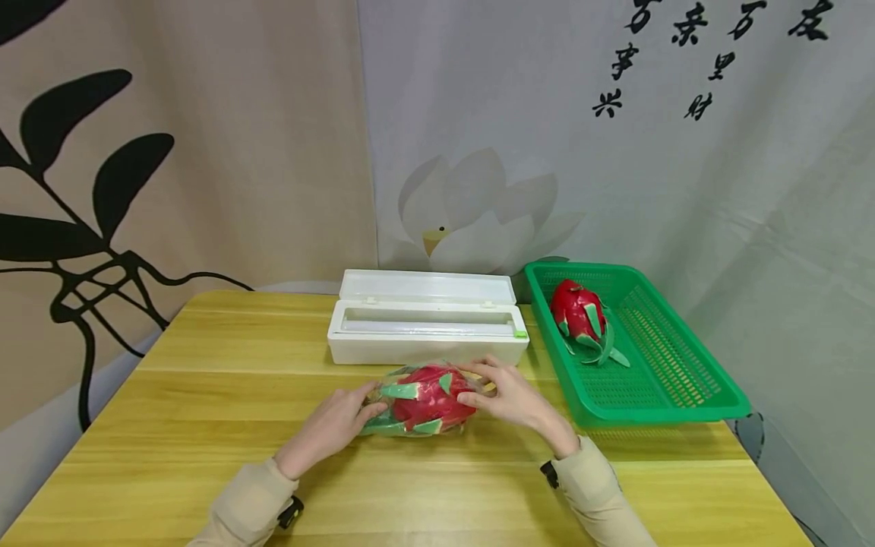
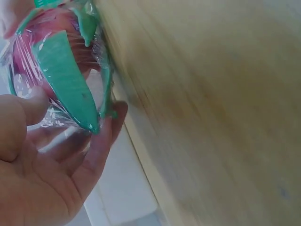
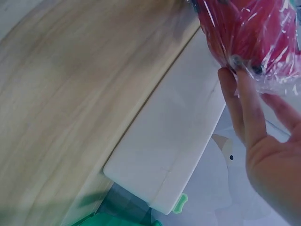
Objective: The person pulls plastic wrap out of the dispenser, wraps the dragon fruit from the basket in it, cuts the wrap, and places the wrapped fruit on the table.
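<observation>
A red dragon fruit (image 1: 434, 399) with green scales, wrapped in clear plastic film, is between the two hands just in front of a white cling film box. My left hand (image 1: 335, 422) grips its left end; in the left wrist view, the thumb and fingers lie on opposite sides of the wrapped fruit (image 2: 66, 70). On the right end, my right hand (image 1: 509, 391) holds the fruit with thumb and fingers. The right wrist view shows fingertips against the shiny film, which looks creased over the red skin (image 3: 254, 37).
The white cling film box (image 1: 427, 349) stands with its lid (image 1: 427, 287) raised and a film roll (image 1: 427, 327) inside. To the right, a green plastic basket (image 1: 670, 416) contains another dragon fruit (image 1: 577, 310). A printed curtain hangs behind the wooden table (image 1: 225, 395).
</observation>
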`<state>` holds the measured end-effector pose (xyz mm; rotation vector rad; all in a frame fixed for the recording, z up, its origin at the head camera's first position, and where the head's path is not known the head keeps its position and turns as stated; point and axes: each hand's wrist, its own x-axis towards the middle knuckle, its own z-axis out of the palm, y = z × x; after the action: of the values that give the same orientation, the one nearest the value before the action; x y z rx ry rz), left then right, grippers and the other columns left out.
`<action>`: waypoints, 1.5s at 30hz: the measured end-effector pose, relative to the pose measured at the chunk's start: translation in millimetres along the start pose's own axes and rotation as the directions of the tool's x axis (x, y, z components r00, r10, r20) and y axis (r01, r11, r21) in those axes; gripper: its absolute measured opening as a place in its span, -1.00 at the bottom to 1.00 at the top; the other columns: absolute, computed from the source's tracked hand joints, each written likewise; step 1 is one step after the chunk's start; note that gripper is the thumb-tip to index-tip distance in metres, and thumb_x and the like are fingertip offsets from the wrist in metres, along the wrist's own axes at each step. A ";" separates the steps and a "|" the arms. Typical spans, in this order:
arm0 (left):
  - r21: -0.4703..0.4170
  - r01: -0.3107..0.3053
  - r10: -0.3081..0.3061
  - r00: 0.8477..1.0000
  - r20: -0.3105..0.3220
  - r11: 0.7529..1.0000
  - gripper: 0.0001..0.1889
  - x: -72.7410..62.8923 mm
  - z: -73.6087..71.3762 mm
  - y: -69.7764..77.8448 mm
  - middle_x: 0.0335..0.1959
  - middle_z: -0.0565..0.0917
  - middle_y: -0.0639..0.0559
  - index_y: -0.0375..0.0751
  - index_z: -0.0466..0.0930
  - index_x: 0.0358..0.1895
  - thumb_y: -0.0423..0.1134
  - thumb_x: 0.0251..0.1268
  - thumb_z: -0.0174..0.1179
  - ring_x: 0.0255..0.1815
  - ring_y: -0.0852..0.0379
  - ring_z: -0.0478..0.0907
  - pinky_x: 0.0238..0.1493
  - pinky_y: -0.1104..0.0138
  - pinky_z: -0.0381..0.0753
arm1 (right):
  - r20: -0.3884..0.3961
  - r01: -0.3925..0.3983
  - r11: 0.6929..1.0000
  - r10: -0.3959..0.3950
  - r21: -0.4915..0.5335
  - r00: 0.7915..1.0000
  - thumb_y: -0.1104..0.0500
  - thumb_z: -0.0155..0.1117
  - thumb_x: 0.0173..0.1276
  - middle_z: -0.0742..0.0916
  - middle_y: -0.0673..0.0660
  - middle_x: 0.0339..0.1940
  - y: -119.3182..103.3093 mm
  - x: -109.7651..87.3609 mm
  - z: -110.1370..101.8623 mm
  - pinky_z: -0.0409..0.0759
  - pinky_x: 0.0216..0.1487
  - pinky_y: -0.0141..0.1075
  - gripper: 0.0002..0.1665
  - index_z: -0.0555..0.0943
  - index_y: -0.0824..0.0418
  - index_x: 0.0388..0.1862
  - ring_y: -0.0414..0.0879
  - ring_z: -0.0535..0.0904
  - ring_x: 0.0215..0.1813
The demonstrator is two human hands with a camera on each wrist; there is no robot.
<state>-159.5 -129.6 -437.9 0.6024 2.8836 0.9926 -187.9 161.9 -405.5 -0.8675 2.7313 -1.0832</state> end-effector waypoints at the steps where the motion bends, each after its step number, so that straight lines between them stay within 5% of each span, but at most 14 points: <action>1: 0.006 0.020 -0.020 1.000 -0.003 1.000 -0.65 0.5 0.0 0.4 -0.59 0.42 0.11 -0.27 0.54 0.05 -0.10 0.37 0.10 -0.68 0.32 0.22 -0.68 0.53 0.24 | 0.000 -0.009 1.000 0.009 0.006 1.000 -0.07 0.29 0.28 0.61 0.15 -0.06 -0.3 -0.3 0.3 0.69 -0.12 -0.39 -0.37 0.50 0.23 0.25 -0.04 0.64 -0.09; 5: 0.035 0.070 -0.069 0.997 -0.021 0.997 -0.59 0.8 0.4 2.9 -0.34 0.49 0.02 -0.33 0.54 0.11 -0.10 0.35 0.12 -0.50 0.23 0.33 -0.55 0.45 0.35 | -0.008 -0.033 0.999 0.033 -0.013 0.999 -0.06 0.31 0.27 0.55 0.10 -0.26 -1.7 -0.4 1.1 0.64 -0.18 -0.49 -0.35 0.50 0.22 0.26 -0.12 0.53 -0.20; 10: -0.021 0.101 -0.102 0.994 -0.050 0.995 -0.50 0.5 1.7 4.1 -0.30 0.60 0.03 -0.37 0.42 0.23 -0.12 0.34 0.15 -0.39 0.23 0.47 -0.39 0.41 0.52 | -0.041 -0.030 0.996 0.026 -0.088 0.999 -0.06 0.33 0.25 0.64 0.04 -0.26 -4.3 0.1 1.0 0.64 -0.17 -0.29 -0.36 0.52 0.22 0.24 -0.10 0.54 -0.21; 13: 0.011 0.078 -0.077 0.994 -0.083 0.997 -0.54 -2.8 2.2 5.6 -0.13 0.67 -0.10 -0.34 0.48 0.18 -0.10 0.34 0.15 -0.13 0.07 0.58 -0.11 0.21 0.64 | -0.066 -0.004 0.993 -0.004 -0.121 0.998 -0.03 0.32 0.26 0.71 0.03 -0.27 -5.3 0.1 1.0 0.63 -0.08 -0.14 -0.39 0.53 0.25 0.21 -0.06 0.60 -0.13; 17: 0.080 0.037 -0.032 0.997 -0.069 0.996 -0.53 -8.7 2.9 7.6 0.21 0.51 -0.29 -0.38 0.49 0.18 -0.06 0.41 0.05 0.24 -0.26 0.43 0.24 -0.09 0.47 | -0.072 -0.007 0.989 -0.003 -0.148 0.997 -0.03 0.33 0.25 0.74 0.07 -0.17 -7.6 -2.2 2.2 0.63 -0.01 -0.14 -0.30 0.45 0.26 0.29 -0.06 0.63 -0.07; 21: 0.010 0.059 -0.060 0.998 0.027 0.998 -0.35 -10.8 2.4 8.2 0.37 0.33 -0.34 -0.40 0.21 0.37 0.06 0.46 -0.08 0.30 -0.30 0.39 0.36 -0.09 0.31 | -0.054 -0.043 0.984 0.034 -0.172 0.998 -0.07 0.37 0.20 0.62 0.18 0.15 -12.2 -6.2 5.5 0.63 0.01 -0.12 -0.06 0.20 0.17 0.47 -0.05 0.60 -0.02; 25: -0.063 0.113 -0.106 0.988 0.113 0.992 -0.08 -9.0 3.0 7.4 0.34 0.32 -0.42 -0.26 -0.14 0.51 0.28 0.32 -0.04 -0.07 -0.17 0.63 0.13 -0.01 0.57 | -0.038 -0.048 0.975 0.041 -0.218 0.998 -0.12 0.40 0.15 0.45 0.24 0.37 -16.4 -7.8 10.4 0.54 0.21 0.03 0.03 0.12 0.11 0.51 0.12 0.49 0.26; 28: -0.080 0.118 -0.108 0.987 0.120 0.990 0.04 -7.1 3.9 6.6 0.30 0.36 -0.47 -0.13 -0.25 0.54 0.32 0.19 0.10 -0.24 -0.04 0.64 -0.12 0.10 0.62 | -0.021 -0.034 0.966 0.029 -0.256 0.999 -0.18 0.40 0.13 0.37 0.28 0.43 -18.8 -8.0 14.5 0.49 0.26 0.09 0.06 0.13 0.09 0.50 0.22 0.38 0.37; 33: -0.070 0.072 -0.065 0.993 0.097 0.995 0.09 -5.0 5.6 6.5 0.19 0.49 -0.44 -0.12 -0.18 0.53 0.19 0.07 0.31 -0.16 0.01 0.61 -0.23 0.22 0.60 | 0.000 0.013 0.956 -0.014 -0.292 1.000 -0.19 0.41 0.10 0.49 0.26 0.34 -21.2 -6.3 20.5 0.57 0.18 0.00 0.09 0.12 0.09 0.51 0.15 0.53 0.23; 36: -0.075 0.063 -0.055 0.994 0.096 0.995 0.11 -3.2 6.8 6.7 0.07 0.58 -0.41 -0.13 -0.15 0.53 0.07 0.00 0.40 -0.38 0.05 0.60 -0.41 0.28 0.56 | -0.001 0.019 0.954 -0.021 -0.300 1.000 -0.20 0.43 0.08 0.56 0.21 0.27 -20.9 -4.1 23.0 0.61 0.13 -0.08 0.11 0.12 0.11 0.50 0.07 0.59 0.15; 38: -0.055 0.051 -0.046 0.995 0.085 0.997 0.12 -1.9 7.5 6.4 0.04 0.60 -0.38 -0.15 -0.12 0.52 0.02 -0.04 0.44 -0.35 0.05 0.60 -0.39 0.27 0.56 | -0.006 0.015 0.954 -0.017 -0.299 1.000 -0.19 0.44 0.06 0.57 0.20 0.26 -20.4 -2.3 23.9 0.62 0.13 -0.09 0.11 0.13 0.13 0.50 0.06 0.60 0.14; 43: -0.031 0.035 -0.033 0.996 0.078 0.999 0.08 1.0 7.6 5.1 0.03 0.60 -0.37 -0.17 -0.07 0.49 -0.10 -0.05 0.47 -0.29 0.05 0.60 -0.40 0.28 0.57 | -0.010 0.021 0.962 -0.025 -0.271 1.000 -0.14 0.47 0.05 0.58 0.21 0.25 -15.9 3.5 24.4 0.62 0.13 -0.07 0.10 0.17 0.18 0.47 0.09 0.58 0.16; 45: -0.043 0.030 -0.026 0.996 0.087 0.999 0.05 1.9 6.9 4.5 -0.05 0.63 -0.36 -0.17 -0.08 0.49 -0.15 -0.02 0.45 -0.43 0.11 0.57 -0.51 0.34 0.54 | -0.008 0.026 0.968 -0.029 -0.250 1.000 -0.12 0.48 0.06 0.59 0.21 0.24 -13.2 6.1 24.1 0.62 0.13 -0.07 0.09 0.18 0.20 0.47 0.09 0.59 0.15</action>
<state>-158.6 -121.6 -440.6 0.5850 2.7802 0.9978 -180.2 136.2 -414.1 -0.9340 2.9175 -0.7595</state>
